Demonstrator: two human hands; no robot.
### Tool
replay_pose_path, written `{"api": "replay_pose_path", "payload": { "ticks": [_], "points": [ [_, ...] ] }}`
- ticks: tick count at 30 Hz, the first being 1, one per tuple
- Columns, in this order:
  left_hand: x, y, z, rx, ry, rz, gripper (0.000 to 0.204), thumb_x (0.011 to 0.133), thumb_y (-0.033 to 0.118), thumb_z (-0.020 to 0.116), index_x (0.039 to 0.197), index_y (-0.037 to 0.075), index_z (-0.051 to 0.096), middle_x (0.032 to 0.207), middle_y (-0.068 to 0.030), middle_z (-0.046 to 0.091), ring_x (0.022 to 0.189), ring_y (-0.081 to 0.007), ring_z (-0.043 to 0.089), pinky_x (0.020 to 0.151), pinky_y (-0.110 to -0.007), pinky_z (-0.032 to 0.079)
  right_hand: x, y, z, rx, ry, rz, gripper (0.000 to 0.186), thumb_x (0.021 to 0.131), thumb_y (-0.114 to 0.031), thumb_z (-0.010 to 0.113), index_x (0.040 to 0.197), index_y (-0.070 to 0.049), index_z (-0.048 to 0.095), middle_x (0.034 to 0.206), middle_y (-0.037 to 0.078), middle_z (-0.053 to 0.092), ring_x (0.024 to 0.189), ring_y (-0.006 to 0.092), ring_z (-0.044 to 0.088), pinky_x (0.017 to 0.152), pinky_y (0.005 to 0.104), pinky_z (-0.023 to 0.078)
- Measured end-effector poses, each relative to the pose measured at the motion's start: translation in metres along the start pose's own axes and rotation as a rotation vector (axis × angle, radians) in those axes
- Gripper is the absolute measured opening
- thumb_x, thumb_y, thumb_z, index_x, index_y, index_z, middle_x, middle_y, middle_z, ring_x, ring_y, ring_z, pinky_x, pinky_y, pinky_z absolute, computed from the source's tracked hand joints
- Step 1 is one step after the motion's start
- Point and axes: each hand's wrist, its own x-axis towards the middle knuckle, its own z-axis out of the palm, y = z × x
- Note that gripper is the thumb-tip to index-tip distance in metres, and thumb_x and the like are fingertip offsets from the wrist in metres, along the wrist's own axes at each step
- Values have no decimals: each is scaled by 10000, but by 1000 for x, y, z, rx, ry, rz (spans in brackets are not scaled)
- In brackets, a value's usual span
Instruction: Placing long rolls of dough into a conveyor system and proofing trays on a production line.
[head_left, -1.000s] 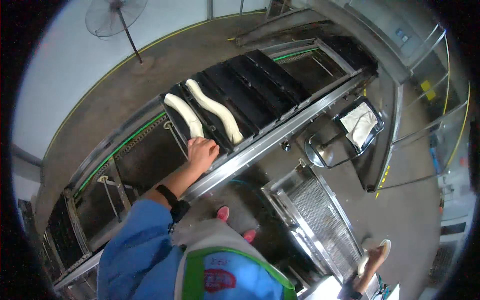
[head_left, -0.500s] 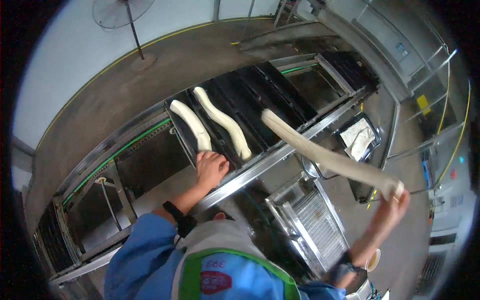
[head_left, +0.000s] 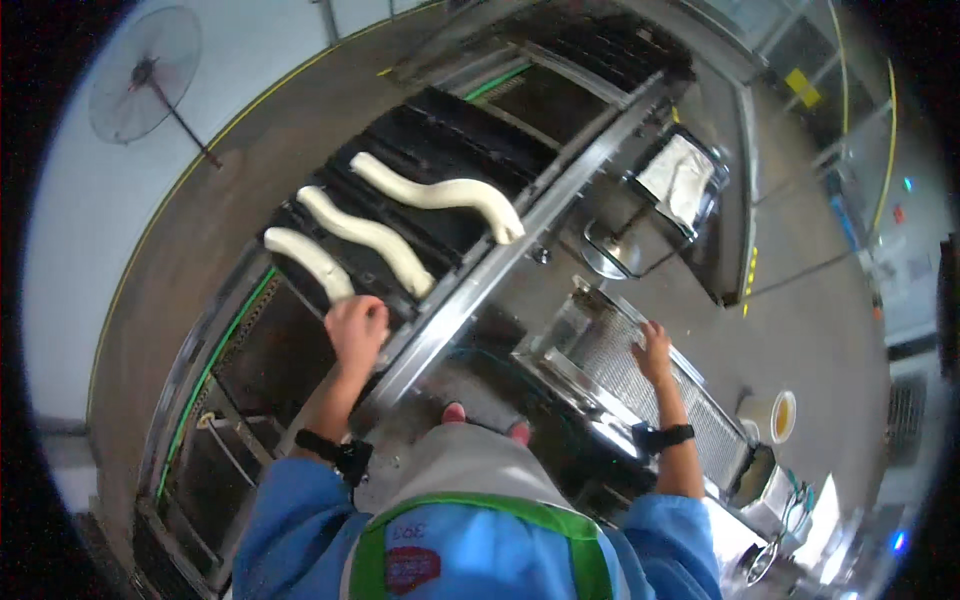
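Note:
Three long pale rolls of dough lie in black trough pans (head_left: 455, 160) on the conveyor. My left hand (head_left: 357, 328) is curled over the near end of the leftmost dough roll (head_left: 308, 257), hiding that end. Beside it, the middle dough roll (head_left: 368, 235) rests in its own groove. The third dough roll (head_left: 440, 194) bends across the pan, its near end on the front edge. Over the narrow mesh belt (head_left: 610, 345) at the right, my right hand (head_left: 655, 352) is open and empty, its fingers apart.
A steel rail (head_left: 455, 315) runs along the conveyor's near side. Past the mesh belt is a white bucket (head_left: 768, 415). A black tray with a pale cloth (head_left: 678, 180) sits on a stand to the right. A fan (head_left: 145, 75) stands at the far left.
The third dough roll, held aloft by my right hand earlier, now lies on the pans, let go. My right hand has drawn back leftward over the mesh belt. My left hand stays at the leftmost roll.

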Motion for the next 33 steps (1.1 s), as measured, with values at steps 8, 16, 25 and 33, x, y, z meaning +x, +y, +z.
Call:
{"api": "replay_pose_path", "payload": {
  "ticks": [8,16,25,33],
  "points": [
    [114,56,55,477,-247,39,574,712,163,620,1225,172,363,999,-71,538,977,-260,484,774,-433,358,-164,194,-66,-381,13,711,568,613,-117,619,1152,-113,441,1199,172,390,1109,347,370,892,441,353],
    [136,-8,90,600,-171,265,403,734,64,463,1092,251,453,759,-96,592,686,-254,593,602,-381,419,-284,343,-49,-811,-118,774,809,595,-140,584,1320,-230,236,1313,140,315,1138,291,392,822,359,438],
    [107,-3,38,722,-340,132,309,719,68,466,951,244,567,627,-63,585,648,-212,594,558,-344,400,-192,301,-68,-822,-333,867,469,829,-230,417,1287,-223,313,1309,140,322,1079,317,418,769,429,450],
    [160,9,71,216,-538,-574,225,750,153,485,965,116,544,947,-216,546,842,-331,566,723,-432,454,-210,493,-74,-341,206,350,635,628,-187,664,1154,40,389,1021,216,534,893,328,540,804,383,421]
  ]
}}
